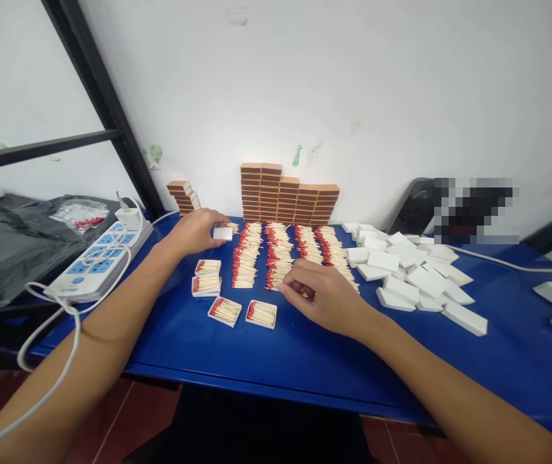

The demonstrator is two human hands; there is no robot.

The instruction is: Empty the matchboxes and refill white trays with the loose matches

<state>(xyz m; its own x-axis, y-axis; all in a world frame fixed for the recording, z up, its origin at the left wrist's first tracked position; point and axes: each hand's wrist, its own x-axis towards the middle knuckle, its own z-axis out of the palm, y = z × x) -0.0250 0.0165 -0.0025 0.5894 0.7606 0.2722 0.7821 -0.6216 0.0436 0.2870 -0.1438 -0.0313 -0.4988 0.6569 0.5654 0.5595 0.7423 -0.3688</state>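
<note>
My left hand (pixel 197 231) is at the back left of the blue table, with thumb and fingers closed around a small white matchbox tray (pixel 222 234). A few pale match ends show beside that tray. My right hand (pixel 322 293) hovers low at the near end of the match rows, fingers curled and thumb against them. What lies in its pinch is hidden. Loose red-headed matches (pixel 246 258) are laid out in several rows between my hands. Filled trays stand nearer me, among them one tray (pixel 225 311) and another tray (pixel 261 314).
Stacked brown matchboxes (pixel 276 196) line the wall, with a smaller stack (pixel 182 193) to their left. White trays (pixel 411 270) lie heaped on the right. A power strip (pixel 99 258) with looping white cable sits left. A dark phone (pixel 411 206) leans on the wall.
</note>
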